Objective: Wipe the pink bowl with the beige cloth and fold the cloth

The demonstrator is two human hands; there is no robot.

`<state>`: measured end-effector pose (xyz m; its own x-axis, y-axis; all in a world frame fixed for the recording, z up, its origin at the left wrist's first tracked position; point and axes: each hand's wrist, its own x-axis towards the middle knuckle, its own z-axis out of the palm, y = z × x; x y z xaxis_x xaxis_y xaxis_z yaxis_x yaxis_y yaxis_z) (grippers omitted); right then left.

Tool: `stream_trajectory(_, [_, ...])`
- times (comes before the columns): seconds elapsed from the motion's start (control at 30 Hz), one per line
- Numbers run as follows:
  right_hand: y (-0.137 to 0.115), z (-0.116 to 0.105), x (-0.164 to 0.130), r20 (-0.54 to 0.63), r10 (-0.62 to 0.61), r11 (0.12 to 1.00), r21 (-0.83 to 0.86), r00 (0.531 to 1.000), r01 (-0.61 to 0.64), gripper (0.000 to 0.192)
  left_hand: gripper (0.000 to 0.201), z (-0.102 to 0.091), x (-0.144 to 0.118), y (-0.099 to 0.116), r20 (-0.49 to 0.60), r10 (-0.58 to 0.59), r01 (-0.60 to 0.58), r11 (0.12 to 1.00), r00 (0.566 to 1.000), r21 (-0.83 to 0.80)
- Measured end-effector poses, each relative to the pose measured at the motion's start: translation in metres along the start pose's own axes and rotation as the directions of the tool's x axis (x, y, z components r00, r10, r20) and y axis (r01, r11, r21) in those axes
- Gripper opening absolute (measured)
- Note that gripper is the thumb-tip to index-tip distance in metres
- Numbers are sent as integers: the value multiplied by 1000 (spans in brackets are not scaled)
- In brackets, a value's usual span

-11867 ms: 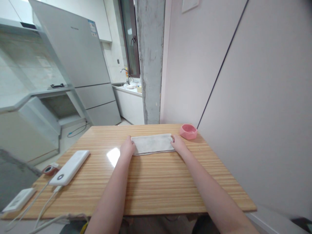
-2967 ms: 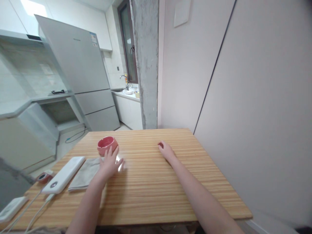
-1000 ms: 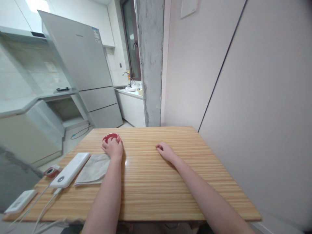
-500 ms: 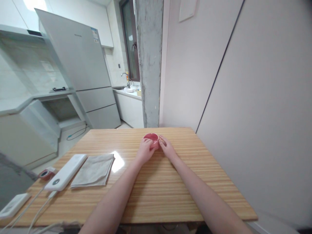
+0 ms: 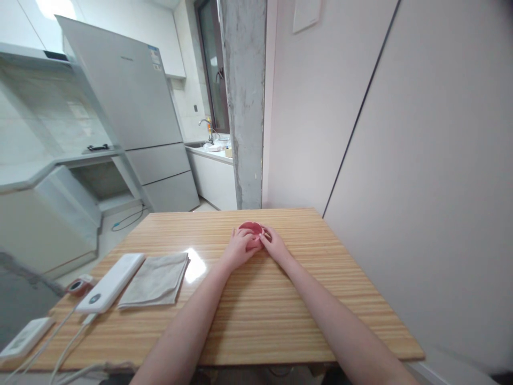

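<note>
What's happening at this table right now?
A person has both hands on a small pink bowl near the far middle of the wooden table: left hand and right hand cup it from either side. Off to the left lie a folded grey cloth, a white power bank and cables.
</note>
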<state>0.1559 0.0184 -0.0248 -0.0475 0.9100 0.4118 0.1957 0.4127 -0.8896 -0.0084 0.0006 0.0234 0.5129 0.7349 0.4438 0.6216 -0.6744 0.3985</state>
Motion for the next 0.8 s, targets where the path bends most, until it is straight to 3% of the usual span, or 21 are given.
stream_trajectory(0.07, [0, -1, -1, 1, -15, 1000, -18, 1000, 15, 41, 44, -18, -4, -1, -84, -89, 92, 995, 992, 30])
stream_trajectory(0.13, [1, -1, -1, -15, -30, 998, -63, 999, 29, 40, 45, -48, -18, -12, -210, -270, 290, 955, 940, 67])
stream_trajectory(0.17, [1, -1, -1, -30, -32, 995, -92, 999, 29, 41, 43, -64, -30, -21, -257, -395, 430, 897, 882, 97])
stream_trajectory(0.23, [2, -1, -1, -79, -18, 990, -144, 997, 6, 43, 43, -97, -62, -42, -301, -638, 703, 673, 709, 229])
stream_trajectory(0.3, [3, -1, -1, -130, 9, 986, -162, 991, -31, 47, 42, -123, -100, -64, -325, -769, 819, 422, 550, 388])
stream_trajectory(0.4, [4, 0, -1, -172, 30, 987, -151, 985, -57, 48, 40, -142, -145, -86, -310, -848, 846, 258, 429, 467])
stream_trajectory(0.47, [5, -1, -1, -179, 24, 988, -148, 984, -51, 45, 40, -144, -159, -92, -276, -873, 840, 232, 402, 490])
stream_trajectory(0.57, [5, -4, 0, -196, 12, 987, -154, 981, -43, 41, 52, -139, -156, -92, -244, -877, 829, 252, 413, 499])
stream_trajectory(0.63, [2, -7, 0, -216, 7, 985, -170, 976, -44, 40, 64, -133, -142, -86, -201, -859, 813, 335, 471, 476])
stream_trajectory(0.67, [-2, -8, 0, -222, -2, 982, -183, 975, -40, 41, 68, -129, -132, -79, -166, -833, 793, 414, 528, 448])
stream_trajectory(0.77, [-24, -11, -3, -178, -41, 978, -211, 983, 3, 49, 73, -115, -93, -47, -71, -597, 591, 758, 799, 278])
stream_trajectory(0.8, [-34, -11, -4, -133, -48, 981, -194, 990, 21, 53, 75, -110, -77, -32, -29, -521, 514, 831, 853, 213])
